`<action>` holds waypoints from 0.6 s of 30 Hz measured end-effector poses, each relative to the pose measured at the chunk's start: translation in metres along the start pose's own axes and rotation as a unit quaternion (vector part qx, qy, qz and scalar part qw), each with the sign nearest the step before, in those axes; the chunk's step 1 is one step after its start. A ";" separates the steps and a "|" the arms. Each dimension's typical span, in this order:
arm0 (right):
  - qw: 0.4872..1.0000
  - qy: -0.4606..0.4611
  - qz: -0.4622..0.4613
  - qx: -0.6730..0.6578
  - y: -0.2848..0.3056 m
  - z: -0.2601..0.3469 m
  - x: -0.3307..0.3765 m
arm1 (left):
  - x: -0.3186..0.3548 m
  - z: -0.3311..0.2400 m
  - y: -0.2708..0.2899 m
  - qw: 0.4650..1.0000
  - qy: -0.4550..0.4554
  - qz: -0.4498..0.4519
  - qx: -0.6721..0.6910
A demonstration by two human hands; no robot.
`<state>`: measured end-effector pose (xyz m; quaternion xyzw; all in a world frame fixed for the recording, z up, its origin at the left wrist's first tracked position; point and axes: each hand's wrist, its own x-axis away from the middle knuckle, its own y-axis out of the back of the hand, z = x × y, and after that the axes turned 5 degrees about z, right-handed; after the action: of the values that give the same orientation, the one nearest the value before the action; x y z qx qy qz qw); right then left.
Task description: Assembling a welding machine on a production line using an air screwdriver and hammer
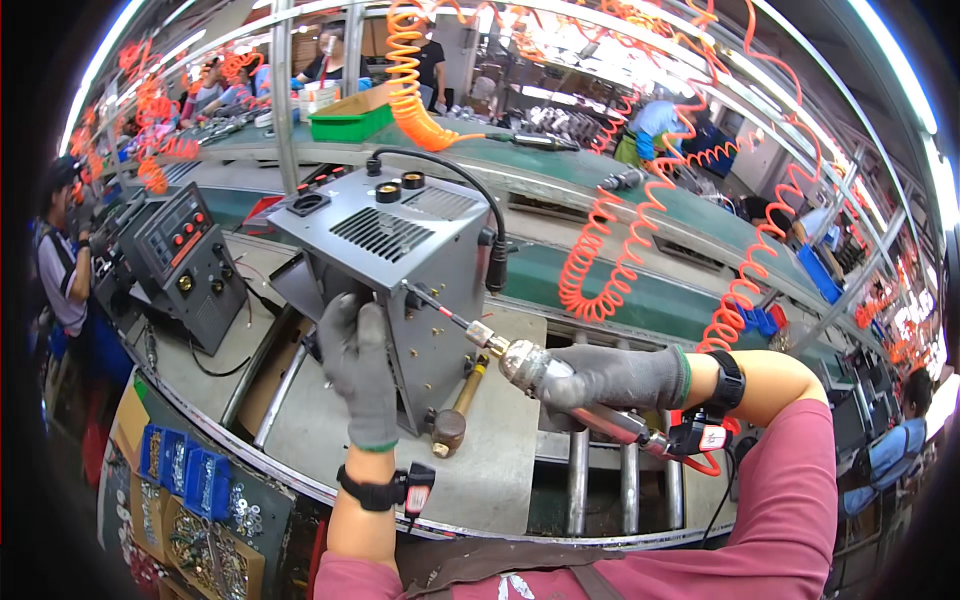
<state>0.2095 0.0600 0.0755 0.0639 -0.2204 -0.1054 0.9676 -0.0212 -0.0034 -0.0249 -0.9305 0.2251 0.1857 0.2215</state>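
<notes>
Right hand (622,380) grasps powered screwdriver (530,368); grey metal case (447,272) at its ten o'clock, bit at case edge. Left hand (362,372): case at one o'clock, fingers extended, grip unclear.

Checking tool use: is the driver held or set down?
Held: the right hand grips the driver, its bit reaching the grey casing.

Left glove (360,370) and right glove (632,380) are showing grey, green cuffs (684,377). Cabinet (425,345) is showing grey, black slots (383,235) striping its top panel (350,205). Driver (525,366) is reading silver. Coiled hoses (425,132) are reading orange, sleeves (775,480) dusty pink, parts bins (195,470) blue.
</notes>
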 end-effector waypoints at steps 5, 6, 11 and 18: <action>0.997 -0.030 0.010 0.072 0.004 0.020 -0.014 | -0.017 0.010 -0.014 0.997 0.045 0.061 0.013; 0.997 -0.028 0.009 0.077 0.003 0.025 -0.016 | -0.016 0.013 -0.016 0.997 0.041 0.059 0.015; 0.988 -0.007 0.010 0.153 -0.011 0.048 -0.019 | -0.018 0.017 -0.022 1.000 -0.005 -0.012 -0.018; 0.988 -0.036 -0.004 0.153 -0.018 0.054 -0.026 | -0.019 0.016 -0.023 0.998 -0.009 -0.049 -0.037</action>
<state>0.1598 0.0445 0.1096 0.2079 -0.2681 -0.0767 0.9375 -0.0294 0.0297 -0.0215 -0.9462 0.1704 0.1916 0.1973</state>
